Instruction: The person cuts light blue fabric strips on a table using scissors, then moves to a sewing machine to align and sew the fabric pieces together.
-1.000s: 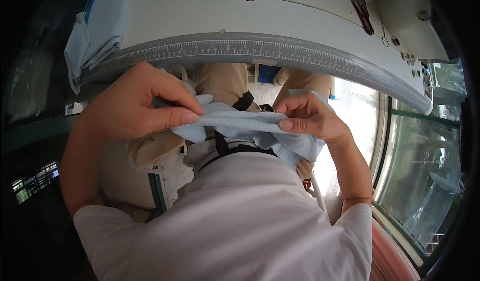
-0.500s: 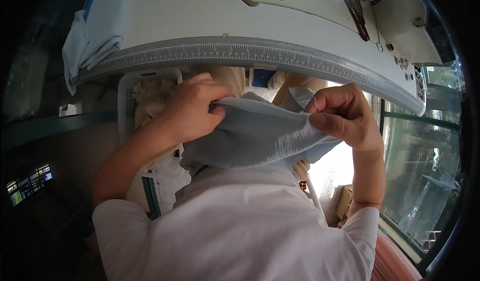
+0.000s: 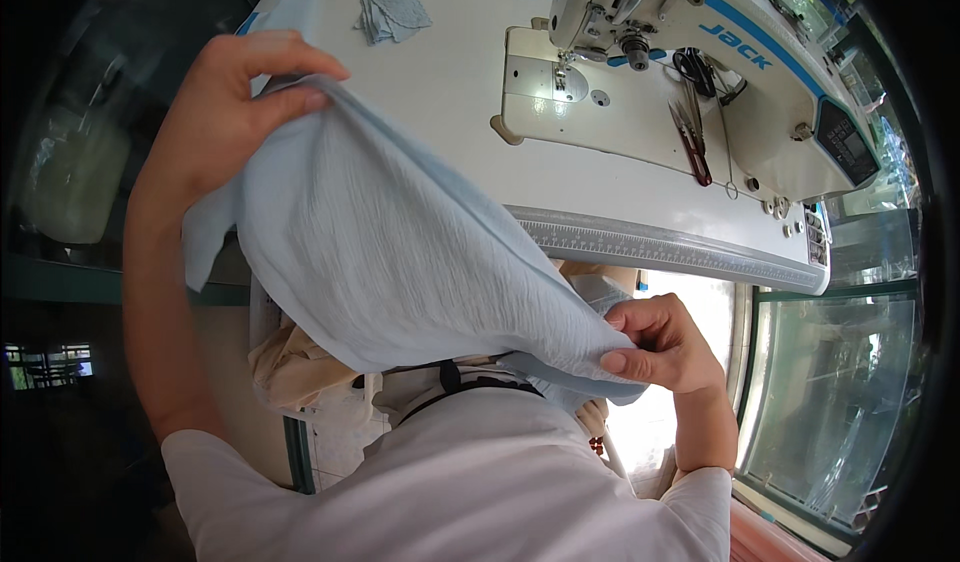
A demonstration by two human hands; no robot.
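A light blue piece of crinkled fabric [image 3: 400, 252] stretches slantwise between my two hands, over my lap and the table's front edge. My left hand [image 3: 235, 107], raised at the upper left, pinches its upper corner between thumb and fingers. Lower down on the right, my right hand [image 3: 665, 347] pinches the fabric's other end between thumb and forefinger. More of the cloth hangs in a fold below the right hand and beside the left wrist. What lies under the spread fabric is hidden.
A sewing machine [image 3: 640, 22] stands on the white table [image 3: 460, 72], with small scissors [image 3: 690, 142] beside it. Light blue cloth pieces [image 3: 385, 2] lie at the back. A ruler strip [image 3: 660, 247] runs along the front edge. Beige cloth [image 3: 295, 367] fills a basket at lower left.
My left hand has moved up and left with its corner, spreading the fabric out. My right hand has come lower, still pinching. The view now takes in the sewing machine.
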